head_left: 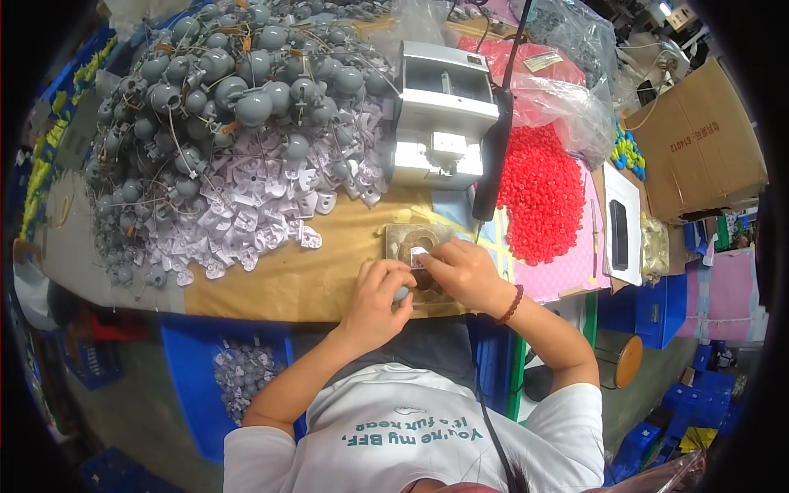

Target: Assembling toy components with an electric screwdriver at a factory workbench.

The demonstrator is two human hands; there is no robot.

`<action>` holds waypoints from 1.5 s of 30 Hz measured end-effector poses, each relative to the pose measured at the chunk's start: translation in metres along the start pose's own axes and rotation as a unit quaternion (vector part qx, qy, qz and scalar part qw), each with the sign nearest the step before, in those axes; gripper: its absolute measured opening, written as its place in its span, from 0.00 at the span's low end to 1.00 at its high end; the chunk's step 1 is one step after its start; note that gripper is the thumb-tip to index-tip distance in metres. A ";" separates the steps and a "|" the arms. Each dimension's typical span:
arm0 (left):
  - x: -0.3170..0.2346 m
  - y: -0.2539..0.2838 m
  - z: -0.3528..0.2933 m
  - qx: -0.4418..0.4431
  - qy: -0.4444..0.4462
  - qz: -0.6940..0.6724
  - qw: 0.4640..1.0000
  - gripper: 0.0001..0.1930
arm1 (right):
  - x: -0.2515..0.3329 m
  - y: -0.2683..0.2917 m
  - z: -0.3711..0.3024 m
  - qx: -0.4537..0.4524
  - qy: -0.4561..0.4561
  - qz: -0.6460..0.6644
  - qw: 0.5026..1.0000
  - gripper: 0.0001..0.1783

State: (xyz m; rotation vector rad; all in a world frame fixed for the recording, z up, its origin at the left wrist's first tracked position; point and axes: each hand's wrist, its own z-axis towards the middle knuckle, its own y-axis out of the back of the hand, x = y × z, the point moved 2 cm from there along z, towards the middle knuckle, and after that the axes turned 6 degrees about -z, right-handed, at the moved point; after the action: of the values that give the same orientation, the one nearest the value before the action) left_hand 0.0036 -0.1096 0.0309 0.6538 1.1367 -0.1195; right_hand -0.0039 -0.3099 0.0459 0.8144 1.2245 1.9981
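Brown tabletop [345, 238]; left hand [378, 297] curled round half-hidden grey ball [401, 293]; right hand [465, 269] at white piece [418, 256], grip unclear

My left hand [378, 297] pinched a grey ball [400, 293] over the near-left part of a square block [395, 237]. My right hand [465, 275] had its fingertips at a small white piece [417, 254] on that block, grip unclear. Black screwdriver [494, 164] just beyond. Grey ball parts [253, 108] and white parts [246, 197] lay heaped left, red parts [540, 193] right.
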 end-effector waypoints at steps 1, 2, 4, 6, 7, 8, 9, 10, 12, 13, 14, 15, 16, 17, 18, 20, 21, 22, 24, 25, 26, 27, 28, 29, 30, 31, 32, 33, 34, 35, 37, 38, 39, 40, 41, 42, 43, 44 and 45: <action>0.001 0.000 -0.001 0.004 -0.001 0.001 1.000 0.12 | 0.001 0.000 -0.001 0.008 0.006 -0.002 1.000 0.17; 0.001 0.000 -0.001 0.007 -0.001 0.001 1.000 0.12 | 0.001 0.000 -0.003 0.017 0.010 -0.009 1.000 0.17; -0.001 0.000 0.000 0.019 -0.008 0.000 1.000 0.12 | 0.002 -0.001 -0.005 0.033 0.018 -0.022 0.999 0.17; -0.002 0.001 0.001 0.025 -0.005 0.003 1.000 0.12 | 0.004 0.002 -0.007 0.049 0.016 -0.025 0.998 0.19; -0.002 0.004 0.003 0.023 -0.002 0.006 1.000 0.13 | 0.005 0.004 -0.006 0.057 0.014 -0.030 0.998 0.19; -0.003 0.006 0.005 0.022 0.000 0.010 1.000 0.13 | 0.007 0.005 -0.006 0.066 0.012 -0.033 0.997 0.20; -0.002 0.006 0.004 0.019 0.006 0.027 0.999 0.13 | 0.011 0.005 -0.009 0.077 0.006 -0.036 0.996 0.21; -0.001 0.006 0.004 0.012 0.009 0.045 0.999 0.13 | 0.012 0.007 -0.008 0.087 -0.001 -0.033 0.996 0.21; -0.003 0.006 0.004 0.010 0.005 0.087 0.996 0.14 | 0.014 0.011 -0.005 0.106 -0.019 -0.020 0.994 0.21; -0.003 0.006 0.003 0.010 0.004 0.107 0.994 0.15 | 0.014 0.011 -0.004 0.114 -0.020 -0.016 0.993 0.20; -0.005 0.006 0.004 0.007 -0.007 0.128 0.992 0.16 | 0.015 0.012 -0.003 0.122 -0.021 -0.012 0.992 0.19; -0.006 0.005 0.005 0.010 -0.019 0.157 0.987 0.18 | 0.014 0.015 -0.001 0.129 -0.023 -0.012 0.991 0.18; -0.006 0.002 0.007 0.014 -0.032 0.187 0.982 0.20 | 0.015 0.011 -0.004 0.122 -0.009 -0.036 0.992 0.18; -0.007 -0.001 0.006 0.018 -0.042 0.215 0.976 0.23 | 0.015 0.012 -0.006 0.119 -0.007 -0.041 0.992 0.17; -0.010 -0.005 0.004 0.023 -0.062 0.255 0.965 0.24 | 0.018 0.011 -0.009 0.115 -0.005 -0.042 0.992 0.17; -0.003 -0.015 0.001 0.022 -0.088 0.299 0.950 0.27 | 0.016 0.008 -0.011 0.104 0.012 -0.042 0.994 0.17; -0.001 -0.021 -0.002 0.024 -0.100 0.320 0.942 0.29 | 0.010 0.007 -0.014 0.093 0.003 -0.001 0.996 0.18; 0.000 -0.023 -0.004 0.025 -0.106 0.331 0.937 0.29 | 0.004 0.005 -0.019 0.081 -0.007 0.042 0.996 0.19; 0.000 -0.023 -0.002 0.018 -0.120 0.338 0.933 0.26 | -0.014 0.006 -0.027 0.055 -0.036 0.139 0.988 0.22; 0.000 -0.023 -0.002 0.015 -0.124 0.342 0.931 0.25 | -0.019 0.013 -0.026 0.046 -0.064 0.165 0.983 0.24; 0.000 -0.023 -0.001 0.017 -0.128 0.340 0.931 0.24 | -0.024 0.020 -0.028 0.033 -0.093 0.191 0.977 0.27; 0.000 -0.024 0.001 0.016 -0.128 0.335 0.933 0.23 | -0.029 0.028 -0.028 0.021 -0.121 0.216 0.969 0.29; 0.001 -0.024 0.003 0.015 -0.126 0.333 0.934 0.22 | -0.029 0.035 -0.020 -0.024 -0.148 0.223 0.963 0.28; 0.001 -0.024 0.006 0.013 -0.122 0.326 0.937 0.21 | -0.029 0.045 -0.010 -0.070 -0.178 0.226 0.955 0.28; 0.000 -0.022 0.007 0.015 -0.120 0.319 0.940 0.21 | -0.029 0.057 0.002 -0.113 -0.181 0.219 0.952 0.28; 0.000 -0.020 0.007 0.016 -0.117 0.313 0.943 0.20 | -0.026 0.065 0.009 -0.151 -0.192 0.214 0.946 0.27; 0.000 -0.019 0.008 0.017 -0.115 0.305 0.945 0.19 | -0.023 0.073 0.012 -0.157 -0.174 0.189 0.953 0.27; 0.001 -0.020 0.008 0.017 -0.118 0.300 0.946 0.19 | -0.024 0.079 0.011 -0.162 -0.155 0.161 0.961 0.26; 0.001 -0.022 0.009 0.015 -0.122 0.295 0.948 0.18 | -0.024 0.078 0.005 -0.128 -0.142 0.125 0.974 0.24; 0.001 -0.022 0.012 0.013 -0.123 0.292 0.948 0.18 | -0.028 0.072 -0.004 -0.087 -0.151 0.133 0.976 0.22; 0.002 -0.025 0.011 0.013 -0.130 0.286 0.949 0.17 | -0.027 0.061 -0.032 -0.007 -0.184 0.134 0.974 0.21; 0.003 -0.024 0.013 0.009 -0.134 0.289 0.948 0.17 | -0.028 0.056 -0.040 0.011 -0.187 0.145 0.972 0.21; 0.003 -0.024 0.013 0.004 -0.137 0.292 0.946 0.17 | -0.027 0.052 -0.051 0.029 -0.189 0.156 0.969 0.22; 0.003 -0.022 0.015 0.009 -0.136 0.290 0.947 0.17 | -0.024 0.047 -0.055 0.043 -0.189 0.156 0.969 0.22; 0.003 -0.022 0.014 0.011 -0.136 0.288 0.948 0.17 | -0.021 0.042 -0.060 0.059 -0.188 0.158 0.968 0.23; 0.004 -0.022 0.014 0.012 -0.136 0.287 0.948 0.17 | -0.018 0.037 -0.062 0.073 -0.185 0.151 0.968 0.23; 0.005 -0.021 0.013 0.013 -0.135 0.289 0.948 0.17 | -0.017 0.031 -0.062 0.076 -0.187 0.149 0.968 0.24; 0.005 -0.020 0.013 0.014 -0.133 0.287 0.948 0.17 | -0.017 0.025 -0.061 0.078 -0.190 0.145 0.968 0.24; 0.004 -0.021 0.012 0.015 -0.131 0.286 0.949 0.17 | -0.015 0.020 -0.061 0.080 -0.193 0.142 0.968 0.25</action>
State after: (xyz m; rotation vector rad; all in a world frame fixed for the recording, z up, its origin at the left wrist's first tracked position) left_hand 0.0069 -0.1320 0.0216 0.9412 0.6565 0.2667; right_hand -0.0464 -0.3603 0.0385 1.4533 1.0930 1.8473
